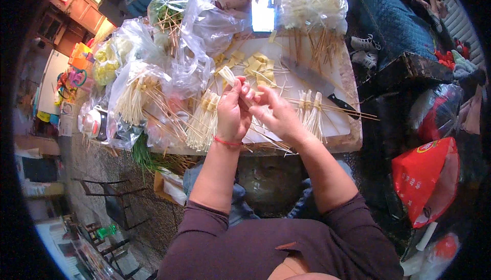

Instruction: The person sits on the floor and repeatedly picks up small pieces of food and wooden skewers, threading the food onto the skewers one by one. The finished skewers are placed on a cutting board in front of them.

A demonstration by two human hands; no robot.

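Observation:
My left hand is closed around a small bunch of enoki mushrooms, whose pale ends stick out above the fingers. My right hand meets it from the right, fingers bent at the bunch; the palm side is hidden. Yellowish flat strips lie behind the hands on a white cutting board. Wrapped enoki bundles on wooden skewers rest left of my left hand. More enoki bundles lie to the right, with skewers passing through their bands.
A black-handled kitchen knife lies across the board's right side. Bags of skewered food stand at the back right, others at the left. A lit phone stands at the back edge.

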